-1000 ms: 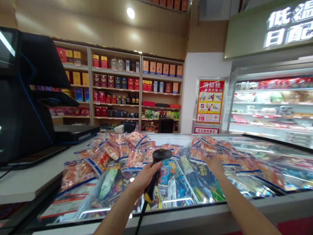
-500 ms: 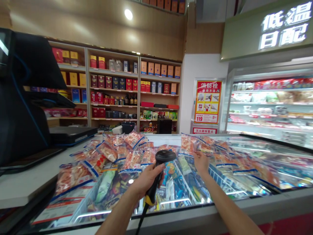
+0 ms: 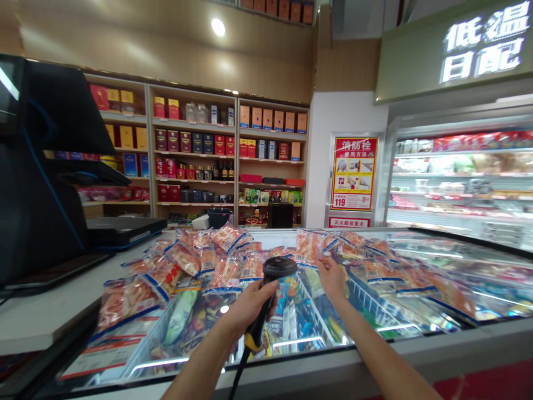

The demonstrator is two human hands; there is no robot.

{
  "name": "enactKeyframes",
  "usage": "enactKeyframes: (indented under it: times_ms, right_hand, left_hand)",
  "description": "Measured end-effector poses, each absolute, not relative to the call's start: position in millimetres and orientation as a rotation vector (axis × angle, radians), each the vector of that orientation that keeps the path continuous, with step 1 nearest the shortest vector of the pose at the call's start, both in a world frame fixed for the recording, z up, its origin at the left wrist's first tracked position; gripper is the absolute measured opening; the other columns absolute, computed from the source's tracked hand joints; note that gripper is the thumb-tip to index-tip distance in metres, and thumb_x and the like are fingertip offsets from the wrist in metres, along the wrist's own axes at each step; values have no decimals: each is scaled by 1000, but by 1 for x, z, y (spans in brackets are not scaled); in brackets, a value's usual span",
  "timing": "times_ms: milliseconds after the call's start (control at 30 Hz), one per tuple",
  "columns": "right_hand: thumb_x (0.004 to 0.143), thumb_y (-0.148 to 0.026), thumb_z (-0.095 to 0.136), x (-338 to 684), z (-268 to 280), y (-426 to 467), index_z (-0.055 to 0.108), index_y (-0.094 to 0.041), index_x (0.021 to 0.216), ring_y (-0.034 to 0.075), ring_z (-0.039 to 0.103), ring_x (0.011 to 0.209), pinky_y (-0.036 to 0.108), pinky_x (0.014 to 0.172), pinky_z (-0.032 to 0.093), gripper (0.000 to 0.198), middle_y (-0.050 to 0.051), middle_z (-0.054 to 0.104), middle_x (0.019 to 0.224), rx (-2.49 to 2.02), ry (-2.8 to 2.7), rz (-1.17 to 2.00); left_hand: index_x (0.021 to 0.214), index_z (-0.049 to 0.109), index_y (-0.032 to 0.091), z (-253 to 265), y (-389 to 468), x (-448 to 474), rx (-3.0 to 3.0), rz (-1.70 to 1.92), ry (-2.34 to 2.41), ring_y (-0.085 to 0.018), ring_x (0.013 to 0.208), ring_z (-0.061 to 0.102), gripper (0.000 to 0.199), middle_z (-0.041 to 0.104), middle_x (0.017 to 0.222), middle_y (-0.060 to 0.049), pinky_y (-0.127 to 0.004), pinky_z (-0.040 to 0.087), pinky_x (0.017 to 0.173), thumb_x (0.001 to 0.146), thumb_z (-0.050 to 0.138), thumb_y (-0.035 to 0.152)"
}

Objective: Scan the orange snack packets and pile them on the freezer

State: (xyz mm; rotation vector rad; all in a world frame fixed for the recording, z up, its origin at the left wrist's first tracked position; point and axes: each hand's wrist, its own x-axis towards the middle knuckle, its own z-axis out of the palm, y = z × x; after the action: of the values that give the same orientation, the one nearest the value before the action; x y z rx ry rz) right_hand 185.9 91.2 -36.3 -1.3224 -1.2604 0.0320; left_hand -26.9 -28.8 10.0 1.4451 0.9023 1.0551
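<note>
My left hand [image 3: 246,305] is wrapped round the handle of a black and yellow scanner [image 3: 264,305], thumb along its upper side and cord trailing down toward me. My right hand [image 3: 333,278] has its fingers curled in, with the tips at the near right corner of a clear bag [image 3: 307,247] of orange-pink food; I seem to be pinching that corner, though the exact contact is too small to make out.

What matters most is how bag and scanner lie to each other. The bag is on the far side of my right hand and a little to its left, so the right is the nearer of the two. Its long axis appears to run away from me, the blue-edged end nearest; I can't tell how steeply it tilts. The scanner's head sits just left of the bag and nearer to me, its handle slanting back to the near left. The two look close together but apart.

Both hands are over the glass-topped freezer [image 3: 308,369], where packs show below in a wire basket [image 3: 368,294]. Similar bags lie heaped to the left [image 3: 227,269], and more spread to the right [image 3: 377,269]. On the far left, a black terminal [image 3: 54,183] stands on the white counter [image 3: 45,316].
</note>
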Motion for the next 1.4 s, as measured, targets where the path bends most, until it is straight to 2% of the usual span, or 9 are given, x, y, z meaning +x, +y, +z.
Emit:
enactKeyframes:
  times_ms: [167, 333, 533, 733, 867, 1033, 1233, 1400]
  right_hand:
    - [64, -39, 42, 176, -34, 87, 58, -15, 69, 17, 55, 58, 25, 57, 38, 29, 7, 62, 65, -1309, -1276, 55]
    - [65, -37, 42, 147, -17, 91, 60, -16, 70, 17, 56, 61, 25, 58, 38, 29, 7, 63, 66, -1317, -1339, 61]
    - [64, -32, 42, 97, -1, 118, 62, -18, 67, 19, 57, 64, 28, 59, 40, 25, 7, 64, 66, -1379, -1418, 126]
    - [66, -28, 39, 77, -6, 127, 60, -15, 87, 18, 57, 73, 27, 66, 42, 33, 7, 64, 79, -1259, -1473, 197]
    - [67, -28, 38, 109, -14, 121, 59, -13, 89, 18, 56, 77, 28, 71, 40, 34, 7, 63, 83, -1300, -1411, 114]
    - [67, -25, 38, 187, -24, 111, 58, -13, 87, 17, 54, 70, 27, 68, 39, 31, 8, 61, 82, -1479, -1370, -130]
    - [66, -22, 41, 279, -36, 102, 59, -15, 83, 20, 47, 84, 32, 75, 31, 25, 9, 57, 86, -1706, -1326, -528]
    - [68, -23, 40, 313, -41, 92, 58, -18, 88, 21, 43, 88, 34, 76, 29, 27, 8, 55, 93, -1830, -1299, -610]
  left_hand:
    - [57, 46, 15, 12, -31, -32, 1394, 1106, 961, -5, 38, 40, 34, 46, 45, 4, -18, 32, 39, 66, 45, 47]
    - [67, 44, 17, 14, -31, -55, 1273, 1289, 1039, -6, 37, 42, 31, 48, 47, 5, -18, 32, 38, 64, 48, 48]
    - [62, 42, 17, 24, -49, -85, 1187, 1363, 1144, -6, 37, 41, 28, 46, 45, 6, -18, 33, 38, 64, 49, 44]
    - [60, 43, 16, 24, -55, -88, 1209, 1329, 1139, -6, 37, 42, 29, 47, 45, 5, -18, 33, 39, 66, 47, 44]
    - [60, 44, 15, 18, -45, -75, 1293, 1277, 1094, -6, 38, 42, 31, 48, 47, 4, -19, 33, 39, 66, 46, 45]
    - [59, 45, 15, 14, -32, -46, 1342, 1185, 1034, -6, 37, 41, 34, 47, 44, 4, -18, 32, 39, 66, 44, 48]
    - [63, 43, 16, 10, -21, -13, 1314, 1128, 960, -6, 39, 43, 31, 48, 48, 4, -18, 33, 39, 65, 47, 47]
    - [63, 42, 16, 12, -15, 9, 1327, 1089, 939, -6, 38, 42, 31, 47, 48, 5, -18, 32, 38, 65, 46, 47]
